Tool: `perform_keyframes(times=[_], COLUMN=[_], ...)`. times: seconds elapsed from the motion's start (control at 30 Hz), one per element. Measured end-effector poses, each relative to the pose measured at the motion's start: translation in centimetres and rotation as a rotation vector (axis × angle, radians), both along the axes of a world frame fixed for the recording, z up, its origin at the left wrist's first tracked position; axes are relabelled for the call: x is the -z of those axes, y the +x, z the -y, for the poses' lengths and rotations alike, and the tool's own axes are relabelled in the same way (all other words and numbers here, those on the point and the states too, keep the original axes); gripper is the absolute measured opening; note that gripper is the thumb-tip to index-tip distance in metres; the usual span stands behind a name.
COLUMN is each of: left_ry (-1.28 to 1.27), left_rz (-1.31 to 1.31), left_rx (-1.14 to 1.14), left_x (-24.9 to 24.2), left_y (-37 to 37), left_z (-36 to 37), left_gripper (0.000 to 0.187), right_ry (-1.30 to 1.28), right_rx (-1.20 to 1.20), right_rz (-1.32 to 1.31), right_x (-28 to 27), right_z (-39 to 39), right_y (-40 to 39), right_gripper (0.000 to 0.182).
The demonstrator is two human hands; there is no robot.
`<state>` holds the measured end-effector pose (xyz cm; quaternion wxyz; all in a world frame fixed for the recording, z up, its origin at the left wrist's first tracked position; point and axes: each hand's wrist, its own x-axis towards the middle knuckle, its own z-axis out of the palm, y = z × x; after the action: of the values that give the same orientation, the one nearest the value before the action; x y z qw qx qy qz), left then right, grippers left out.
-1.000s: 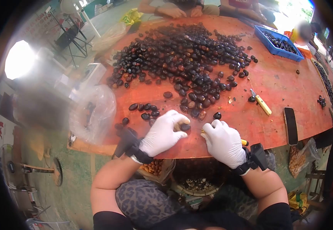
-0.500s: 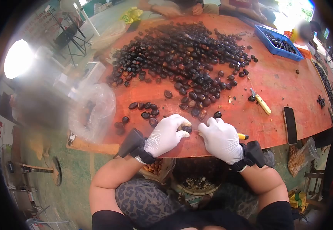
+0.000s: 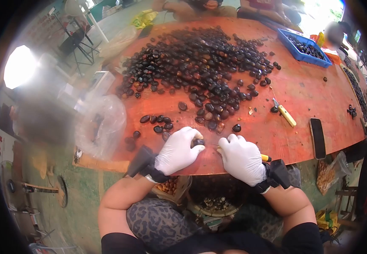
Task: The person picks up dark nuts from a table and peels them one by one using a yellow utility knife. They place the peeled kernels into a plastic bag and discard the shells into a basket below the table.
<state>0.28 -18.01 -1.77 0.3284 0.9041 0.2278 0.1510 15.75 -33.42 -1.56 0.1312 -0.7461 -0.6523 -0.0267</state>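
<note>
My left hand [image 3: 178, 151], in a white glove, pinches a dark, glossy nut [image 3: 198, 142] between thumb and fingers just above the table's near edge. Across a small gap, my gloved right hand [image 3: 241, 160] is closed around a slim yellow-handled knife; its yellow handle end [image 3: 266, 158] sticks out past the palm. The blade is mostly hidden by the fingers, with only a thin tip toward the nut. A single dark nut [image 3: 236, 128] lies beyond my right hand, and a small cluster of nuts [image 3: 160, 120] lies beyond my left.
A large heap of dark nuts [image 3: 200, 63] covers the red table [image 3: 302, 93]. A second yellow-handled knife [image 3: 287, 115] and a phone [image 3: 318, 138] lie on the right. Farther off stands a blue crate [image 3: 304, 54] of nuts. Below the edge is a basin [image 3: 217, 210] with scraps. People sit opposite.
My left hand has drawn slightly left with the nut, widening the gap to my right hand. My right hand keeps its hold on the knife. The view has shifted slightly.
</note>
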Motion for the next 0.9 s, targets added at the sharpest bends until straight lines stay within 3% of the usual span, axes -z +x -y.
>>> perform_keyframes(times=[0.07, 0.2, 0.3, 0.47, 0.67, 0.9], left_ry=[0.236, 0.55, 0.52, 0.448, 0.4, -0.071], left_rz=[-0.016, -0.302, -0.026, -0.017, 0.096, 0.006], left_rx=[-0.012, -0.073, -0.071, -0.007, 0.042, 0.14], left_x=[-0.4, -2.0, -1.9, 0.5, 0.0, -1.0], left_y=[-0.7, -0.8, 1.2, 2.9, 1.3, -0.1], left_z=[-0.9, -2.2, -2.3, -3.0, -1.3, 0.2], left_gripper=[0.014, 0.02, 0.022, 0.026, 0.027, 0.021], right_ry=[0.049, 0.053, 0.042, 0.024, 0.056, 0.082], right_rx=[0.041, 0.071, 0.058, 0.055, 0.051, -0.038], right_rz=[-0.044, -0.056, -0.041, -0.05, -0.076, -0.075], right_x=[0.0, -0.3, -0.4, -0.1, -0.1, -0.1], right_z=[0.1, 0.2, 0.2, 0.3, 0.5, 0.3], right_y=[0.2, 0.7, 0.8, 0.6, 0.9, 0.2], right_gripper=[0.016, 0.017, 0.016, 0.016, 0.016, 0.015])
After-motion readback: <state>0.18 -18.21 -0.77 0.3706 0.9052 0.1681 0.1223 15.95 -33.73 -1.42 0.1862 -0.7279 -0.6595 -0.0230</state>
